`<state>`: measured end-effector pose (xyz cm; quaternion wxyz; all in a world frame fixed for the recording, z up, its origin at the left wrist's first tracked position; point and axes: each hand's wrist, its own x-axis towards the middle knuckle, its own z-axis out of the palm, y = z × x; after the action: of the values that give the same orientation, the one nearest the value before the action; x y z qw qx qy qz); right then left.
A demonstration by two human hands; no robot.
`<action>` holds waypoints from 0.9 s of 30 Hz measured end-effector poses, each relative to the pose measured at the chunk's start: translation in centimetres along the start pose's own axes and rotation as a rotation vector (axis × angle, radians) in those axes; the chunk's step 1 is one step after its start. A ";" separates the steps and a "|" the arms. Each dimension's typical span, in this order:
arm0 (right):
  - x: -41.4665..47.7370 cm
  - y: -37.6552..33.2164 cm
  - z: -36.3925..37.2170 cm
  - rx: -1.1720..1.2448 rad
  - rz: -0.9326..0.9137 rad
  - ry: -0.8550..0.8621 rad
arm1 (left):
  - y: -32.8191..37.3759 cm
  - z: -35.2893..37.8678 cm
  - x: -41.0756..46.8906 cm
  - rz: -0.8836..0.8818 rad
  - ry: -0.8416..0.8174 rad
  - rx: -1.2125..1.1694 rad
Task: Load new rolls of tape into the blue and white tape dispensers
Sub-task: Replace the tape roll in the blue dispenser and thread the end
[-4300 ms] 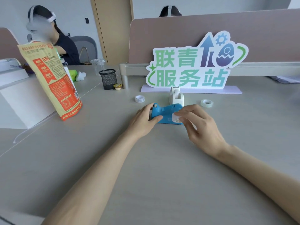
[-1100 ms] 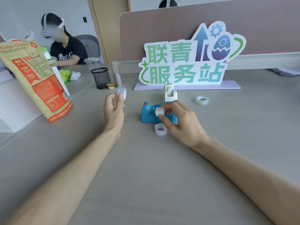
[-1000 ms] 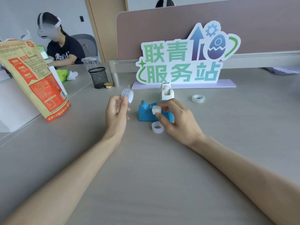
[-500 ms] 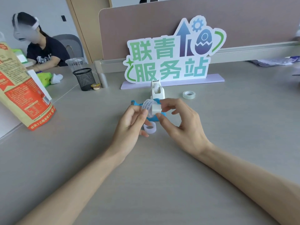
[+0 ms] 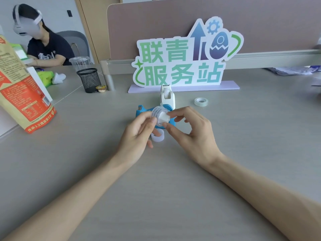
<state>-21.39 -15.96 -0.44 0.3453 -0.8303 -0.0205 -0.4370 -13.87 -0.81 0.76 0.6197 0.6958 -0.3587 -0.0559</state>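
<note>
My left hand [image 5: 137,134] pinches a new tape roll [image 5: 155,113] with printed core, held up in front of the blue tape dispenser [image 5: 142,111]. My right hand [image 5: 194,133] grips a small white spool hub [image 5: 163,117] and presses it against the roll's centre. The blue dispenser is mostly hidden behind both hands. Right behind it stands the white tape dispenser [image 5: 167,97]. A plain white ring, an empty core [image 5: 157,137], lies on the desk under my left fingers. Another tape roll [image 5: 201,101] lies flat to the right.
A large standing sign [image 5: 182,56] on a lilac base blocks the back of the desk. A black mesh pen cup [image 5: 89,80] and a tall orange bag [image 5: 20,94] stand at the left. A person with a headset sits at far left.
My left hand fetched the new roll from the left and brought it to the hub in my right hand. Roll and hub now meet in front of the blue dispenser.
</note>
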 end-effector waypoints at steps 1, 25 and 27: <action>0.0 0.0 0.0 -0.001 0.001 0.002 | 0.0 0.0 0.0 0.007 0.002 0.012; 0.3 0.1 -0.2 0.017 0.056 -0.017 | 0.6 -0.2 -0.1 -0.033 -0.001 -0.052; 0.3 0.1 -0.2 0.025 0.005 -0.022 | 0.7 -0.3 0.0 -0.052 0.002 -0.068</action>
<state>-21.31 -16.21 -0.18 0.3566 -0.8305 -0.0278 -0.4269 -14.03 -0.57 1.42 0.6419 0.6834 -0.3376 -0.0836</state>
